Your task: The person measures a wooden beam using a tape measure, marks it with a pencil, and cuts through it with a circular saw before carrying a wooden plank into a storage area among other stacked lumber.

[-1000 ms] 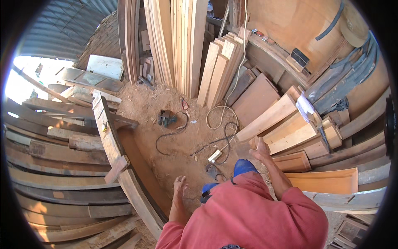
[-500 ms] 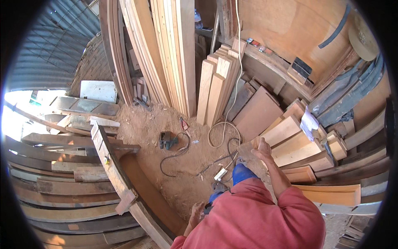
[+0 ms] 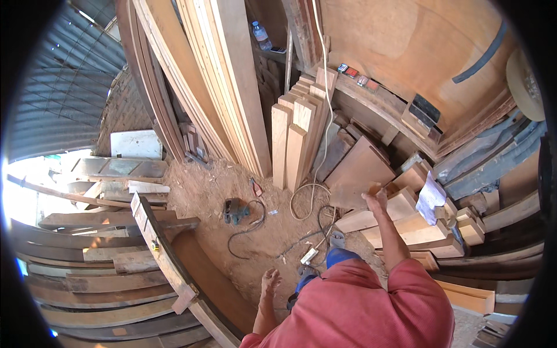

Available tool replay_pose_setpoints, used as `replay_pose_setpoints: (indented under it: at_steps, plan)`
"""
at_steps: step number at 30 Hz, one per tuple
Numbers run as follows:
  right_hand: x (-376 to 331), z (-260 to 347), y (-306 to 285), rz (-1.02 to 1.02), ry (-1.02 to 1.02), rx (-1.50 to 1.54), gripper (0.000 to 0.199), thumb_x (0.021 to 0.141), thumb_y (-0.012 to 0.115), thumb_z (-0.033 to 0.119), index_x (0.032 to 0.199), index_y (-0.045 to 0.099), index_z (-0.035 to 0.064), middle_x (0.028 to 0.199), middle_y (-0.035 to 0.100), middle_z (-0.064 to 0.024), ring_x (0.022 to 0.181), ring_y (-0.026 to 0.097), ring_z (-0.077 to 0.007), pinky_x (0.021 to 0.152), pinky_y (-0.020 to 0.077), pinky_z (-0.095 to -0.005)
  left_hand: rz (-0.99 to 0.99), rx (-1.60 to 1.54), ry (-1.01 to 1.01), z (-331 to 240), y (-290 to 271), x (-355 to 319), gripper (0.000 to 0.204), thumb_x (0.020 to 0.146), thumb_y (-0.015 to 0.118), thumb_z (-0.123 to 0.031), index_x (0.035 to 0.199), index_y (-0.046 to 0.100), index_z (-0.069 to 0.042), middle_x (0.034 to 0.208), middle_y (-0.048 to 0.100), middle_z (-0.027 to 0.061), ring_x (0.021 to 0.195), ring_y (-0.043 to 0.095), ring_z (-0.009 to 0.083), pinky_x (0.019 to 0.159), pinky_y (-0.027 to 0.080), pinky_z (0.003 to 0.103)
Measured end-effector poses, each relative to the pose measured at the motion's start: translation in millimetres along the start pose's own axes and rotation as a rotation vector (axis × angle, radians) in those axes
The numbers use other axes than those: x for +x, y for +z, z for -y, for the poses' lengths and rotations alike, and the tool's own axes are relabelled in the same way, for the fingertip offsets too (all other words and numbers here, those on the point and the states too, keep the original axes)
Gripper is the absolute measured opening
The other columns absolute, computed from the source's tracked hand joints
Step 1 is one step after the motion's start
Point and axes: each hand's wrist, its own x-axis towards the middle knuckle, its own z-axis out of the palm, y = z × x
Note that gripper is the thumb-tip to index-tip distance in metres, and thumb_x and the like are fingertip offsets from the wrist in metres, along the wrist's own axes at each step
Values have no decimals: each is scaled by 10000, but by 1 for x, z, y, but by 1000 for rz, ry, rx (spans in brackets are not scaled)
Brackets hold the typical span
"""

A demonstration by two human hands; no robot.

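Note:
My right hand (image 3: 375, 198) reaches forward on a stretched arm, above the ends of the pale planks (image 3: 400, 211). Its fingers look curled, and anything inside them is too small to make out. Lower down, my left hand (image 3: 271, 282) hangs over the sawdust-strewn ground with fingers loosely apart and nothing in them. To its left runs a long wooden beam (image 3: 159, 246) with a small tape measure (image 3: 155, 245) on top. A corded power tool (image 3: 236, 211) lies on the ground ahead, near a red-handled tool (image 3: 256, 187).
Upright timber (image 3: 293, 139) and tall boards (image 3: 226, 87) lean ahead. A pale cable (image 3: 329, 110) hangs down to the ground, near a white power strip (image 3: 309, 256). White paper (image 3: 430, 198) rests on the right-hand planks. Stacked lumber (image 3: 110, 284) fills the left side.
My right hand has risen forward and away from my body. My left hand has lifted and stretched farther ahead, with its fingers loosened. The view has shifted a little.

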Motion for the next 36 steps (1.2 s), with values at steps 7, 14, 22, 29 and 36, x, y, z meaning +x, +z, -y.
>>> replay_pose_setpoints:
  at_steps: [7, 14, 22, 29, 36]
  plan:
    - [71, -17, 0, -189, 94, 748, 299, 776, 838, 261, 870, 703, 12, 985, 695, -87, 954, 631, -189, 822, 515, -362, 95, 62, -52, 2, 40, 6, 351, 923, 707, -359, 1095, 633, -61, 872, 622, 10, 747, 652, 144, 598, 478, 272]
    - [102, 13, -38, -146, 448, 619, 672, 774, 806, 451, 1173, 669, -71, 1216, 679, -176, 1110, 618, -245, 955, 477, -368, 81, 203, -144, 19, 60, -5, 344, 935, 687, -358, 1063, 654, -41, 882, 637, 30, 752, 661, 173, 623, 500, 320]
    - [80, 6, -24, -10, 461, 492, 559, 763, 818, 361, 1151, 654, -9, 1168, 655, -123, 1095, 604, -231, 973, 463, -360, 56, 341, -138, -6, 70, 13, 543, 920, 703, -328, 1304, 586, 36, 957, 721, 120, 825, 712, 208, 671, 546, 318]
    - [16, -25, 6, 264, 341, 865, 232, 764, 776, 237, 805, 700, 22, 769, 673, -60, 724, 638, -174, 611, 473, -330, 121, 571, 118, -125, 151, 33, 597, 902, 731, -392, 1297, 552, 19, 1079, 705, 136, 867, 700, 217, 733, 555, 343]
    - [-43, 43, -23, 487, 117, 1020, 293, 797, 743, 228, 941, 643, -6, 853, 650, -62, 788, 619, -140, 686, 502, -304, 739, -665, -102, -255, 273, 66, 615, 940, 672, -425, 1421, 459, -107, 1341, 598, 116, 1269, 522, 321, 1103, 393, 516]
